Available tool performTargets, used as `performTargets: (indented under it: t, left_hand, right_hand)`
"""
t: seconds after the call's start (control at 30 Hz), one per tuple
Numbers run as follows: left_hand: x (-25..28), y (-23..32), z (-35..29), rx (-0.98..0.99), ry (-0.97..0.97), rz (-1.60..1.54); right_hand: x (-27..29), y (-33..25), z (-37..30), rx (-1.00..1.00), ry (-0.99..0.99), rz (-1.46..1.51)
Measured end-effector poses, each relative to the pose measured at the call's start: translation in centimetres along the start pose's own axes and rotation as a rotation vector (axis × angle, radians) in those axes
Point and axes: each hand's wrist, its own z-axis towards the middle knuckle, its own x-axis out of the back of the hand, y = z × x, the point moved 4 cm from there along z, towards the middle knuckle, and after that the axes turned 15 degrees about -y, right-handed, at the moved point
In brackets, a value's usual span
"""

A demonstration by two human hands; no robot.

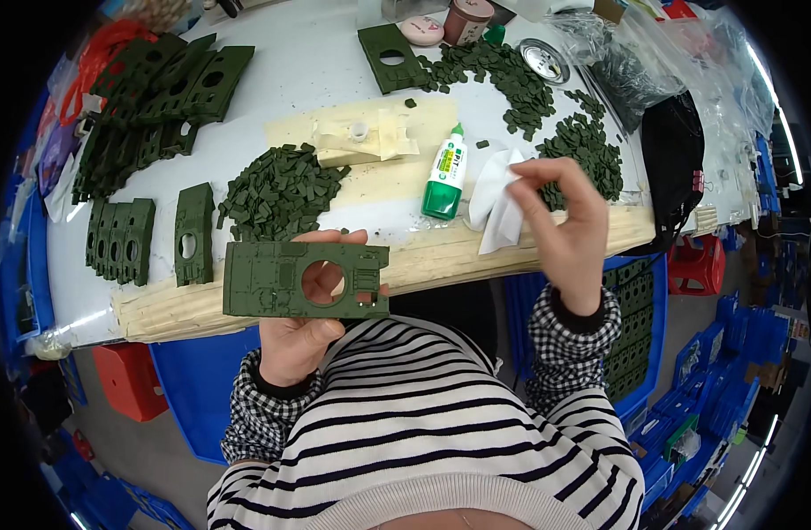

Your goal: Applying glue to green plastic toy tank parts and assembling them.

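Observation:
My left hand (292, 349) grips a dark green plastic model tank hull (262, 281) from below, level in front of me. Through its large round hole parts of my fingers show. On the right, my right hand (569, 221) pinches a folded white tissue (503, 216) between thumb and forefinger; whether a small piece is also in the pinch cannot be seen. A green and white glue bottle (446, 177) stands left of the tissue, its green nozzle upward. Beyond the hull lies a heap of small green plastic pieces (277, 190).
More green hulls (193, 234) stand at the left, with a stack (167, 79) behind. Other small pieces (582, 159) spread at the right. A taped block (370, 141) sits mid-table. Blue trays (207, 389) and a red stool (127, 380) are below the padded table edge (441, 256).

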Motion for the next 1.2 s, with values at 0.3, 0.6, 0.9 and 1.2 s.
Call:
performTargets:
  t: [0.3,0.6,0.9,1.2]
  left_hand:
    - [0.0,-0.4,0.0,-0.006,0.033,0.011]
    - [1.0,0.3,-0.3,-0.077,0.001,-0.084]
    - [1.1,1.0,0.3,-0.047,-0.024,-0.006]
    - [0.8,1.6,0.0,-0.002,-0.063,-0.077]
  right_hand:
    - [3.1,3.4,2.4,-0.043,-0.247,-0.657]
    - [2.9,3.4,2.8,0.090,-0.111,-0.721]
    - [1.2,-0.7,0.5,0.059,-0.065,0.040]
    - [-6.1,-5.0,0.5,0.205,-0.401,0.303]
